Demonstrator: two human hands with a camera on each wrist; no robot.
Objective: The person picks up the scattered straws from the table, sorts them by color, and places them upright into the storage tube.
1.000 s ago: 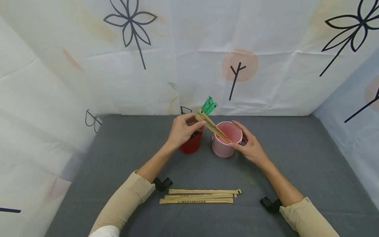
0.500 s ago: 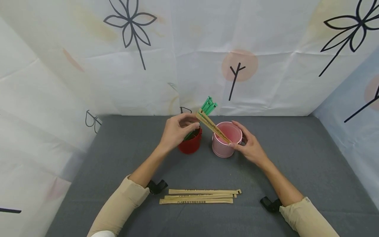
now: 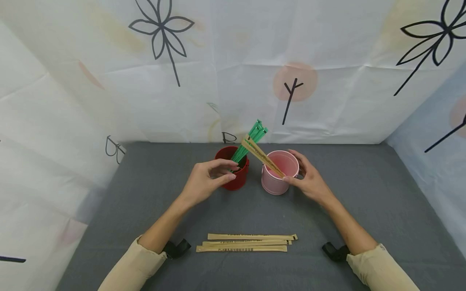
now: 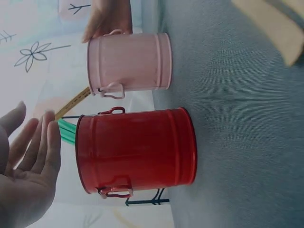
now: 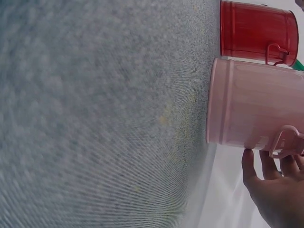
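My left hand is beside the red bucket, fingers and thumb apart with nothing between them. In the left wrist view, its loosely bent fingers are near that bucket's rim. Green sticks lean out of the red bucket to the right. My right hand holds the pink bucket at its right side, thumb by the front rim. The right wrist view shows its fingertips against the pink wall. Paper-wrapped straws stand tilted in the pink bucket, their tops leaning left across the green sticks.
Three more paper-wrapped straws lie side by side on the grey tablecloth, nearer to me. A patterned white cloth hangs behind the table. The two buckets stand close together near its back edge.
My left hand has let go of the paper-wrapped straws at the pink bucket and drawn back left and toward me, uncovering the red bucket. The right hand stays on the pink bucket.
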